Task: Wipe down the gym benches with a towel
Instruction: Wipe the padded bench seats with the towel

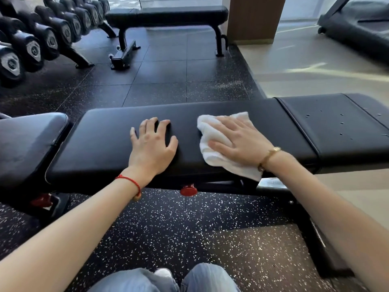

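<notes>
A black padded gym bench (105, 133) runs across the view in front of me. My right hand (237, 140) lies flat with straight fingers on a crumpled white towel (212, 142) and presses it onto the bench's long pad. My left hand (153, 144) rests spread on the pad just left of the towel and holds nothing. The shorter pad (328, 127) at the right end carries small water drops.
A second black bench (168, 15) stands farther back. A rack of black dumbbells (42, 39) fills the far left. A treadmill (357, 28) sits at the far right, beside a wooden pillar (252, 17). Red adjustment knobs (188, 189) hang under the near bench. Speckled rubber floor lies below.
</notes>
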`<action>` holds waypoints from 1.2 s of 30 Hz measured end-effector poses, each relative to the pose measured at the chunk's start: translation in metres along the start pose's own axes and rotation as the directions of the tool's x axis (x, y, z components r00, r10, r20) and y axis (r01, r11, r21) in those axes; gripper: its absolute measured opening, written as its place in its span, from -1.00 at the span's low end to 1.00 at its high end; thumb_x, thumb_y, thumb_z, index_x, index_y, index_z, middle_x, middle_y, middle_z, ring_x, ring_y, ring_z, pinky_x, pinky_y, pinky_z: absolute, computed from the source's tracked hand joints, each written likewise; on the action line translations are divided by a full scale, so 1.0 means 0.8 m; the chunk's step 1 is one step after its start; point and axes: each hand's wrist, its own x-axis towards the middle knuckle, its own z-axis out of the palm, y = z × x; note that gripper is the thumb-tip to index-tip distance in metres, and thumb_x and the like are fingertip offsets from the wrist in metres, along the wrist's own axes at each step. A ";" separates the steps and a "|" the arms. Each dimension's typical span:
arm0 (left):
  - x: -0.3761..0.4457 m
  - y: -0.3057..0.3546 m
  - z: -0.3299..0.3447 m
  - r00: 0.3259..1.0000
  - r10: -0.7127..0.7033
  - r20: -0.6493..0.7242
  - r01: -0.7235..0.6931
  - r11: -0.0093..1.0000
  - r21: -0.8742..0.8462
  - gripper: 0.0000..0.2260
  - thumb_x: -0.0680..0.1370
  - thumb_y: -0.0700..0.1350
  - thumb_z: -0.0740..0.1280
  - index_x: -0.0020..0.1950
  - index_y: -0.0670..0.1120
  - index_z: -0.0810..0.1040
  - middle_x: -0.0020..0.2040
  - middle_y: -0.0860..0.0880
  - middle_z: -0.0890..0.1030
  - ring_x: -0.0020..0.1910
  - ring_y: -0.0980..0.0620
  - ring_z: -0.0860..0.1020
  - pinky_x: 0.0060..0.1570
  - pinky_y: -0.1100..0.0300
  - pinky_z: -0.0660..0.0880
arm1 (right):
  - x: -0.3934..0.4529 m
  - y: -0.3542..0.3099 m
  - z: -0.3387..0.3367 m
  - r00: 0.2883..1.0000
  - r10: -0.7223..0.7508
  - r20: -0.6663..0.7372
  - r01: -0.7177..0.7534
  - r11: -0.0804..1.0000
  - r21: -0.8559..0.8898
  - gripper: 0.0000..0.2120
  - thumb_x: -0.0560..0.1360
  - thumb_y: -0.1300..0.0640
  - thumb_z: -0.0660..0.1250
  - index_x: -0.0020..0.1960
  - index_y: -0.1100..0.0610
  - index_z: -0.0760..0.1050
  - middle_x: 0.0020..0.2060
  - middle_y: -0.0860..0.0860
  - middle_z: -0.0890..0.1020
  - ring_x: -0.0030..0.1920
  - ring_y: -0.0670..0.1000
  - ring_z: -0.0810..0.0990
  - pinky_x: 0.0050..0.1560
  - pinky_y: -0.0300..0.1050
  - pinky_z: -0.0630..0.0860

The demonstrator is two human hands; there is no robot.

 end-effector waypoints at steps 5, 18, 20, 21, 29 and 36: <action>-0.001 0.004 0.001 1.000 -0.003 0.005 0.003 1.000 -0.002 -0.57 0.61 0.07 0.14 0.47 0.00 0.30 0.50 -0.13 0.26 0.53 -0.12 0.11 0.51 -0.25 -0.06 | -0.092 0.026 -0.005 0.993 -0.082 -0.080 0.065 0.979 -0.191 -0.30 0.56 -0.39 0.04 0.56 -0.01 0.23 0.49 0.00 0.34 0.50 0.08 0.28 0.52 0.07 0.11; -0.001 -0.006 -0.001 1.000 0.002 0.031 -0.002 1.000 0.004 -0.54 0.64 0.10 0.10 0.54 0.03 0.25 0.55 -0.11 0.22 0.57 -0.09 0.08 0.54 -0.19 -0.09 | -0.098 -0.012 0.054 0.952 -0.153 -0.267 0.030 0.910 -0.413 -0.35 0.57 -0.35 0.18 0.54 -0.04 0.31 0.40 0.15 0.46 0.40 0.23 0.42 0.44 0.24 0.27; -0.001 -0.006 -0.002 0.999 0.001 0.037 -0.002 1.000 0.005 -0.53 0.64 0.10 0.10 0.54 0.03 0.24 0.56 -0.12 0.21 0.57 -0.10 0.07 0.54 -0.19 -0.10 | -0.124 0.027 0.041 0.951 -0.050 -0.306 -0.082 0.912 -0.403 -0.31 0.53 -0.38 0.21 0.52 0.00 0.34 0.40 0.16 0.45 0.42 0.25 0.41 0.45 0.28 0.25; -0.001 -0.004 -0.002 0.999 -0.002 0.041 0.002 1.000 0.006 -0.53 0.64 0.10 0.09 0.55 0.03 0.23 0.56 -0.12 0.20 0.57 -0.10 0.06 0.54 -0.18 -0.11 | -0.134 0.040 0.034 0.950 0.008 -0.311 -0.135 0.912 -0.386 -0.29 0.53 -0.40 0.21 0.50 0.02 0.36 0.40 0.16 0.45 0.42 0.26 0.41 0.45 0.29 0.23; -0.003 0.004 -0.002 0.998 -0.019 0.057 0.018 1.000 0.025 -0.54 0.64 0.07 0.08 0.53 0.01 0.23 0.56 -0.14 0.19 0.57 -0.11 0.05 0.53 -0.21 -0.10 | -0.086 -0.046 0.057 0.949 0.056 -0.310 -0.155 0.940 -0.305 -0.30 0.49 -0.44 0.12 0.43 -0.01 0.44 0.33 0.17 0.51 0.33 0.24 0.45 0.39 0.19 0.22; -0.004 0.000 -0.005 0.998 -0.021 0.066 0.020 1.000 0.021 -0.52 0.64 0.11 0.07 0.55 0.06 0.21 0.58 -0.10 0.17 0.58 -0.07 0.04 0.54 -0.16 -0.11 | -0.092 -0.025 0.029 0.958 0.130 -0.254 -0.175 0.971 -0.161 -0.34 0.57 -0.38 0.01 0.48 0.01 0.37 0.39 0.08 0.46 0.34 0.18 0.45 0.37 0.07 0.19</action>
